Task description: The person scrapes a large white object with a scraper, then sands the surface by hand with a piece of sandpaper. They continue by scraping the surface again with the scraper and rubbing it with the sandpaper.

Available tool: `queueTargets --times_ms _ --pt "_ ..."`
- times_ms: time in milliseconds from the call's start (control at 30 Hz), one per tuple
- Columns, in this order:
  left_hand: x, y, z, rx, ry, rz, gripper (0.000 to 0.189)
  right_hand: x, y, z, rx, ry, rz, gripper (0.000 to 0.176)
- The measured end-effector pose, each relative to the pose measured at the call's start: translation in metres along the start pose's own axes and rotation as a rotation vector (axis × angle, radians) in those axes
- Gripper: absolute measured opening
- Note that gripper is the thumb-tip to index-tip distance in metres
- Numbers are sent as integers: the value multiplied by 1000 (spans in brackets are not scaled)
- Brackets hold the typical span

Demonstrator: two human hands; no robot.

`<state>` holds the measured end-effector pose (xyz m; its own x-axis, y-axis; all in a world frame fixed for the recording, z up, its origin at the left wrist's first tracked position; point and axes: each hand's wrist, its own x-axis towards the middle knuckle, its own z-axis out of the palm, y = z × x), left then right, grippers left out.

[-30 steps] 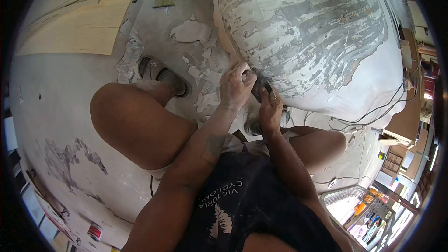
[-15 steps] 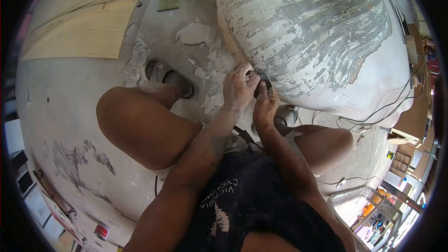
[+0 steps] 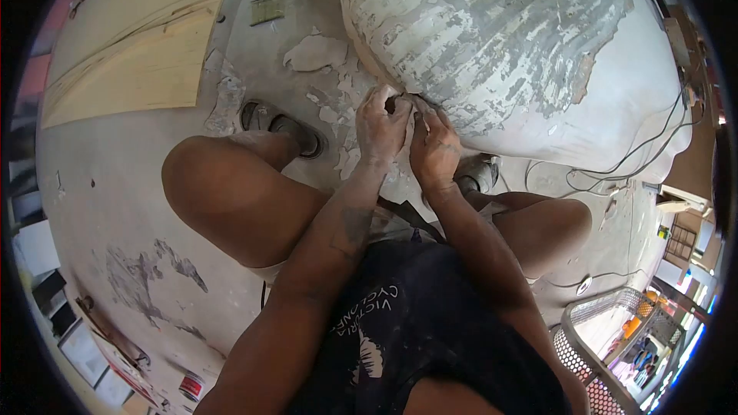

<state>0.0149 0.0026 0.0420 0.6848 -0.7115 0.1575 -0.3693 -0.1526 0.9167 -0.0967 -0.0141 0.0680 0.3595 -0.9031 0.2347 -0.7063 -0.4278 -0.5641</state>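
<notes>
A large rounded shell-like form [image 3: 492, 38], with patchy grey and white ribs and a smooth white border, fills the upper right. Both hands meet at its lower left edge. Dust coats my left hand [image 3: 378, 129]; its fingers curl to the thumb around a dark gap, and what they pinch is hidden. Close on its right, my right hand [image 3: 436, 150] shows its back, with bent fingers against the rim of the form. A small dark flat piece [image 3: 416, 101] shows slightly at its fingertips, mostly covered.
Flakes of pale filler [image 3: 317, 54] lie on the dusty floor by my shoe [image 3: 296, 134]. A plywood sheet [image 3: 138, 46] is at upper left, with a small greenish pad [image 3: 267, 9] nearby. Cables [image 3: 607, 173] run at right, above a perforated basket [image 3: 573, 338]. A can [image 3: 191, 386] stands lower left.
My right hand has turned from thumb-up to back-up, covering most of the dark flat piece. Both hands have shifted slightly up and left in view, closer against the form's edge.
</notes>
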Motion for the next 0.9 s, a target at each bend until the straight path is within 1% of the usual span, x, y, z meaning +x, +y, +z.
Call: queueTargets --times_ms 67,167,200,267,333,433,467,567,633,733,833,867,900 --pt "-1 7 -5 -24 -10 -38 16 5 -3 -10 -14 -62 -19 24" --pt "1 17 -15 -29 -67 21 26 -4 7 -3 164 47 32 26" --pt "3 19 -15 -30 -92 26 30 -8 7 -3 194 96 8 25" --pt "3 19 -16 -27 -138 23 38 -9 15 -8 248 43 65 23" --pt "2 12 -8 -55 -133 33 38 -7 10 -23 282 -41 117 23" --pt "-5 9 1 -58 -105 56 34 -15 22 -23 247 33 26 24" --pt "-4 9 3 -54 -86 70 32 -17 24 -22 243 35 43 25" --pt "-2 6 7 11 28 230 25 -17 20 -28 241 14 78 25" --pt "-4 2 8 38 -12 160 23 -16 19 -30 258 -35 80 26" --pt "-4 6 5 15 -41 97 19 -17 20 -28 207 -30 103 26" --pt "-4 10 4 -26 -21 88 13 -12 16 -30 214 10 7 26" --pt "-3 10 4 -37 -9 91 11 -11 16 -30 217 6 2 25" --pt "-3 12 4 -74 -15 52 11 -9 15 -30 220 2 -5 25"
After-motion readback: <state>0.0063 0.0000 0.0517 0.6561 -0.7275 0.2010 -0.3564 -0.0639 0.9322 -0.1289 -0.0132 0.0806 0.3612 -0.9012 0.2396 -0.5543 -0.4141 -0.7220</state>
